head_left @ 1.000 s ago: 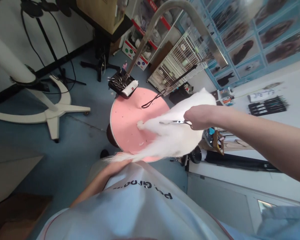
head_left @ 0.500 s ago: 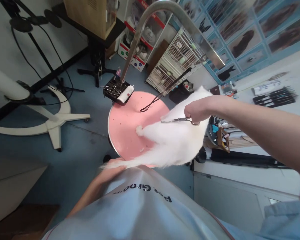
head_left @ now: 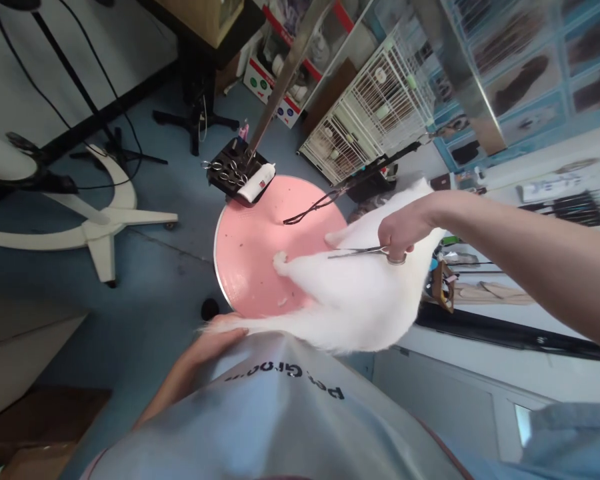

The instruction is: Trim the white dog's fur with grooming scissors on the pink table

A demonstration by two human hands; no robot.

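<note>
A white fluffy dog (head_left: 360,293) stands on a round pink grooming table (head_left: 253,247). My right hand (head_left: 405,230) grips silver scissors (head_left: 360,252), blades pointing left over the dog's back. My left hand (head_left: 215,337) holds the dog's long white tail (head_left: 250,325) at the near edge of the table, partly hidden behind my light apron (head_left: 280,413). A black leash loop (head_left: 313,207) hangs from the metal grooming arm (head_left: 290,73) down to the tabletop.
A black tool tray (head_left: 230,175) with scissors and a white tube (head_left: 257,181) sits at the table's far edge. A white wire cage (head_left: 375,113) and shelves stand behind. A white stand base (head_left: 105,220) lies on the blue floor to the left. A counter runs along the right.
The view shifted a little. My right hand with the scissors moved slightly right and down over the dog's back. The left hand stays on the tail.
</note>
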